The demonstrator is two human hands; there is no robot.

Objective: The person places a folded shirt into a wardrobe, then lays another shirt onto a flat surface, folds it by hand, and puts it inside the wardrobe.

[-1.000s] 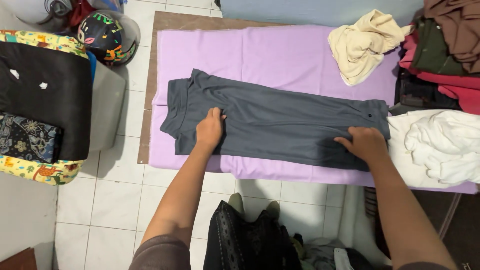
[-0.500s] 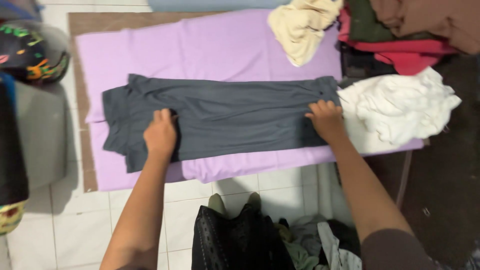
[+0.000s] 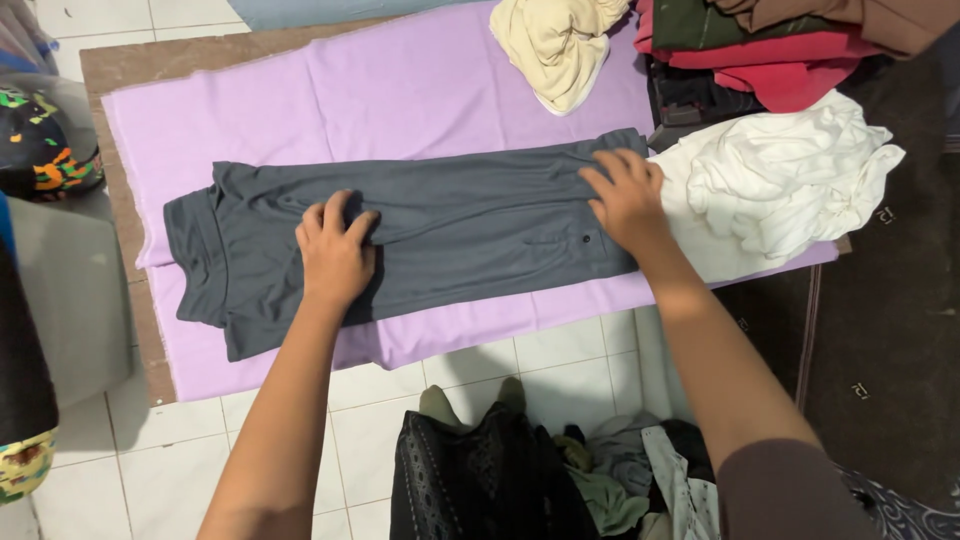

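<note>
A dark grey garment (image 3: 450,225) lies flat and lengthwise on a lilac cloth (image 3: 400,90) that covers a low board. My left hand (image 3: 335,250) presses on the garment left of its middle, fingers spread and slightly curled into the fabric. My right hand (image 3: 625,200) lies flat on the garment's right end, fingers apart, close to a small dark button (image 3: 585,238). Neither hand lifts the fabric.
A crumpled cream cloth (image 3: 550,40) sits at the back. A white cloth heap (image 3: 780,180) lies right of the garment, with red, green and brown clothes (image 3: 780,50) behind it. A patterned helmet (image 3: 40,150) is at left. Dark clothes (image 3: 490,470) lie on the tiled floor.
My right hand moved up along the garment's right end and now lies flat on it. My left hand spread its fingers. The view shifted.
</note>
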